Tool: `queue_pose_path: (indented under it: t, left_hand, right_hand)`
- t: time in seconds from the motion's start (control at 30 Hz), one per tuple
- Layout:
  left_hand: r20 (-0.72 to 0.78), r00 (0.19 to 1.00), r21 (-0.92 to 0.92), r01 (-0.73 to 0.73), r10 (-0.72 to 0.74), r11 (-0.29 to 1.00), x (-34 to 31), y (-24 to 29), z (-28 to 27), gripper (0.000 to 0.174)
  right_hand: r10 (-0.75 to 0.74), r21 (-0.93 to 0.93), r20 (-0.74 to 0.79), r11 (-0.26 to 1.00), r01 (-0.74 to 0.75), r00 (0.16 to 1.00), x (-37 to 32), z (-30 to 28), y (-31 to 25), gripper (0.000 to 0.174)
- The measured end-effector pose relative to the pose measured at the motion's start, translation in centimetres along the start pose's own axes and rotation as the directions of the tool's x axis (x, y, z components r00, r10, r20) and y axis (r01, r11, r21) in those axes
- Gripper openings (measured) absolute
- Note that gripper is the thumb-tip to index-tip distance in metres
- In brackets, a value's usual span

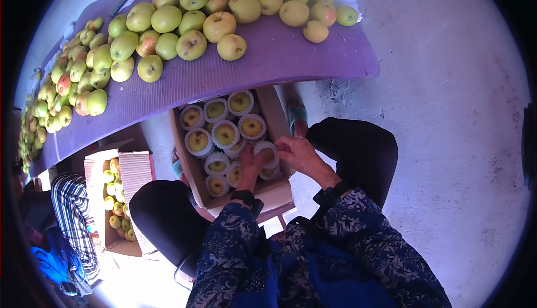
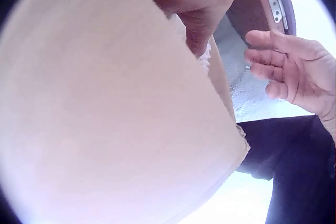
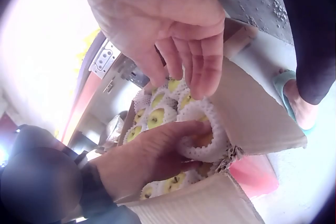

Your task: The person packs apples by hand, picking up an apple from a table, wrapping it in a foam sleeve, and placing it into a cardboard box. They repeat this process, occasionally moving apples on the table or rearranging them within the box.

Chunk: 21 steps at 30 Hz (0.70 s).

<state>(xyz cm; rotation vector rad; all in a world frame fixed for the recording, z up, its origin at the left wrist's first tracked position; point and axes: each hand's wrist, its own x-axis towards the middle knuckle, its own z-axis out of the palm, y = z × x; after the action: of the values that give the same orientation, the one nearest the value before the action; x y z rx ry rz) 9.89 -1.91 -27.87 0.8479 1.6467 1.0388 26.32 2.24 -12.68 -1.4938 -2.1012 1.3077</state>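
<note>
Apple (image 3: 202,141) in left hand (image 3: 149,161), box corner (image 3: 240,145) — tight

Blue floral sleeves (image 1: 229,252), black wristbands (image 1: 243,195), black trousers (image 1: 358,146)

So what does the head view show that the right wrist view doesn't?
Head only: loose apples on a purple mat, and a second box at the left. Right wrist only: how the left hand grips a netted apple, and a metal bracket. Both: left hand, open right hand and the cardboard box of netted apples.
</note>
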Motion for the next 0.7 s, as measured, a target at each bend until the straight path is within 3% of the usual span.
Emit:
queue_pose_path:
  t: [0.17, 0.3, 0.4, 0.47, 0.5, 0.57, 0.7]
  left_hand:
    - [-0.038, 0.999, 0.212, -0.022, 0.031, 0.977, -0.5, 1.6, -0.2, 0.059]
    - [-0.066, 0.995, 0.176, -0.057, 0.070, 0.983, -0.6, 1.7, -0.7, 0.062]
    - [-0.085, 0.994, 0.081, -0.057, 0.064, 0.995, -1.7, 3.3, -1.6, 0.064]
    - [-0.115, 0.989, 0.066, -0.084, 0.091, 0.994, -2.3, 4.5, -3.1, 0.068]
    - [-0.077, 0.986, -0.030, -0.148, 0.145, 0.989, -2.6, 4.8, -3.8, 0.068]
    - [-0.016, 0.965, -0.224, -0.258, 0.261, 0.940, -3.3, 5.3, -5.2, 0.068]
    - [0.027, 0.990, -0.040, -0.135, 0.136, 0.990, -5.1, 9.1, -6.4, 0.068]
  right_hand:
    - [-0.036, -0.037, -0.029, 0.999, 0.035, 0.999, 0.1, 0.1, 0.1, 0.033]
    - [-0.041, -0.039, -0.056, 0.998, 0.039, 0.998, -0.2, -0.1, -1.9, 0.031]
    - [-0.404, -0.197, -0.168, 0.907, 0.371, 0.899, -0.1, 0.8, -2.1, 0.031]
    - [-0.570, -0.273, -0.062, 0.799, 0.536, 0.819, 0.0, 1.4, -2.6, 0.046]
    - [-0.643, -0.303, -0.005, 0.730, 0.612, 0.766, 0.0, 1.7, -2.9, 0.053]
    - [-0.665, -0.355, 0.064, 0.681, 0.640, 0.744, -0.1, 2.7, -3.5, 0.063]
    - [-0.616, -0.315, 0.119, 0.720, 0.618, 0.779, 0.1, 3.4, -3.7, 0.079]
